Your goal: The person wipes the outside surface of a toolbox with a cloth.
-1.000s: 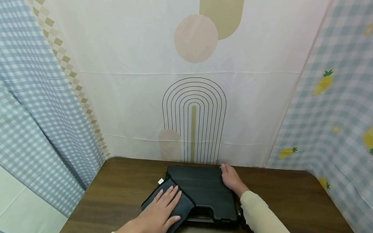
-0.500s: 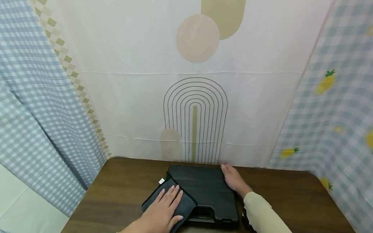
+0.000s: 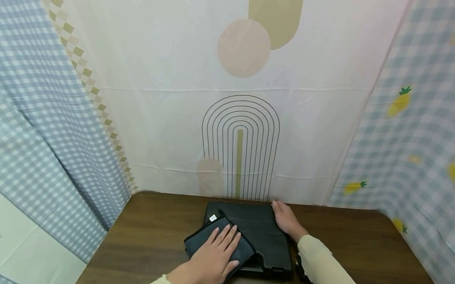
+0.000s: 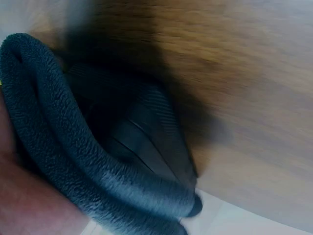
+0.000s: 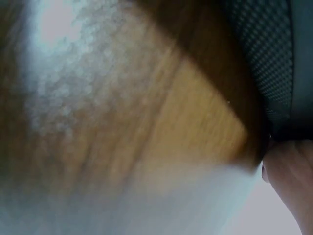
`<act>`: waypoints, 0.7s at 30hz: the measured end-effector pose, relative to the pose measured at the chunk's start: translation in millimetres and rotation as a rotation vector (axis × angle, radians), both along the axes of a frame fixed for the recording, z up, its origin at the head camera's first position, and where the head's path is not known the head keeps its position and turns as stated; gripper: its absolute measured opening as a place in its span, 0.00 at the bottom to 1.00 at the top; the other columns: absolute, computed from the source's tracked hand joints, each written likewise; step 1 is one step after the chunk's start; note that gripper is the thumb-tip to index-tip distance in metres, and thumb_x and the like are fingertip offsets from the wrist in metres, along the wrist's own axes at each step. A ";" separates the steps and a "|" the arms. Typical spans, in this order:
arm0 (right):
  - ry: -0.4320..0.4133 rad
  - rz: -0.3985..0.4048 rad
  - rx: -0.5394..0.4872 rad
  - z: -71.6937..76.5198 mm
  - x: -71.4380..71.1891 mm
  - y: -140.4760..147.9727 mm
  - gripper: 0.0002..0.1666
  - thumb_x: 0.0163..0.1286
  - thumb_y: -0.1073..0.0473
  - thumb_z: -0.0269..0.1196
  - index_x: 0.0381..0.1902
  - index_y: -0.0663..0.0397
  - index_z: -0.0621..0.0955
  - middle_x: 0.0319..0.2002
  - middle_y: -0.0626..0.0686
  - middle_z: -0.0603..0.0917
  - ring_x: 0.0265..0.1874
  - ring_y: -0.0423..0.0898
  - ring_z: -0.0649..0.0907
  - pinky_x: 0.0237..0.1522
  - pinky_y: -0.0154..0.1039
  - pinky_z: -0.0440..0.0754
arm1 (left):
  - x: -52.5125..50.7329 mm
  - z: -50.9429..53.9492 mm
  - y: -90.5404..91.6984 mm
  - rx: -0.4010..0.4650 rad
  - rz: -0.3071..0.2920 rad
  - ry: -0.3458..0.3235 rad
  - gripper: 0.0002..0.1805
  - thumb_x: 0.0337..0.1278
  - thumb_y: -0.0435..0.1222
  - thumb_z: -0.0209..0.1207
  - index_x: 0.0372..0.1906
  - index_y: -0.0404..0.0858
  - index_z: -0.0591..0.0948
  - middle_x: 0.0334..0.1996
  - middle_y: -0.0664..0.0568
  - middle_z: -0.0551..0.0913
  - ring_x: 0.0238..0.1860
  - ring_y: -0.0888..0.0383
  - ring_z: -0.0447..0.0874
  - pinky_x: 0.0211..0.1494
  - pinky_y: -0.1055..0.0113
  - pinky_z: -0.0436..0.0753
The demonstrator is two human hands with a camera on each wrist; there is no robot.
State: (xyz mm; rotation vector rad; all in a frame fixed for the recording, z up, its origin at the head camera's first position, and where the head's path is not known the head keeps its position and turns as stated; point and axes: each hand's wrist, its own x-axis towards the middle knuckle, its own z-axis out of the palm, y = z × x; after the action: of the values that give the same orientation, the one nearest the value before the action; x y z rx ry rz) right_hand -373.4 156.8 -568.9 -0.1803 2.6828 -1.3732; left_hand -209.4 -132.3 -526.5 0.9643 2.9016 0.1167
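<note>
A black plastic carrying case [image 3: 274,237] with a built-in handle at its front lies flat on the wooden table. My left hand [image 3: 215,253] rests with straight fingers on a folded dark grey-blue cloth [image 3: 198,241], pressing it over the case's front left part. A small white tag shows on the cloth's far edge. Thick and fuzzy in the left wrist view, the folded cloth [image 4: 63,127] stands beside the ribbed case side [image 4: 161,112]. At the far right corner of the case, my right hand [image 3: 285,220] holds its edge. The handle is partly covered by the cloth.
The brown wooden table [image 3: 150,224] extends to both sides of the case. A white patterned curtain [image 3: 164,133] hangs right behind its back edge. Blue checked cloths [image 3: 66,126] hang at the left and right. A dark strap-like item [image 3: 299,268] sits by the right forearm.
My left hand has slid the cloth to the right over the case, covering more of the handle. The right hand stays at the case's far right corner.
</note>
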 end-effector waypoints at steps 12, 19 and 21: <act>0.003 -0.019 0.006 -0.3 1.0 0.2 0.25 0.91 0.48 0.41 0.51 0.60 0.79 0.46 0.58 0.82 0.45 0.49 0.79 0.46 0.43 0.76 | -16.9 -3.0 52.0 0.046 -0.068 -0.030 0.39 0.86 0.60 0.20 0.89 0.45 0.46 0.90 0.51 0.43 0.91 0.53 0.38 0.91 0.47 0.51; 0.014 -0.017 0.003 0.2 1.7 -1.1 0.25 0.91 0.50 0.42 0.53 0.61 0.80 0.50 0.60 0.84 0.49 0.52 0.83 0.52 0.49 0.79 | -21.6 -1.8 80.1 0.041 -0.109 -0.043 0.39 0.85 0.60 0.18 0.89 0.46 0.45 0.90 0.52 0.42 0.91 0.54 0.37 0.92 0.48 0.49; 0.017 -0.014 0.001 0.2 0.8 -0.9 0.24 0.91 0.50 0.42 0.52 0.61 0.79 0.50 0.60 0.84 0.48 0.51 0.82 0.51 0.48 0.79 | -22.6 -0.8 84.2 0.034 -0.111 -0.041 0.40 0.85 0.61 0.18 0.89 0.46 0.45 0.90 0.53 0.42 0.91 0.55 0.37 0.92 0.49 0.49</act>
State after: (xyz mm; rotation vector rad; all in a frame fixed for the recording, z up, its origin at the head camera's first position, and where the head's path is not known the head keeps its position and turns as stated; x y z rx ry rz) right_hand -372.6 155.9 -568.7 -0.1742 2.7038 -1.3800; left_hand -232.0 -48.1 -527.4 1.1122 2.8110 0.1773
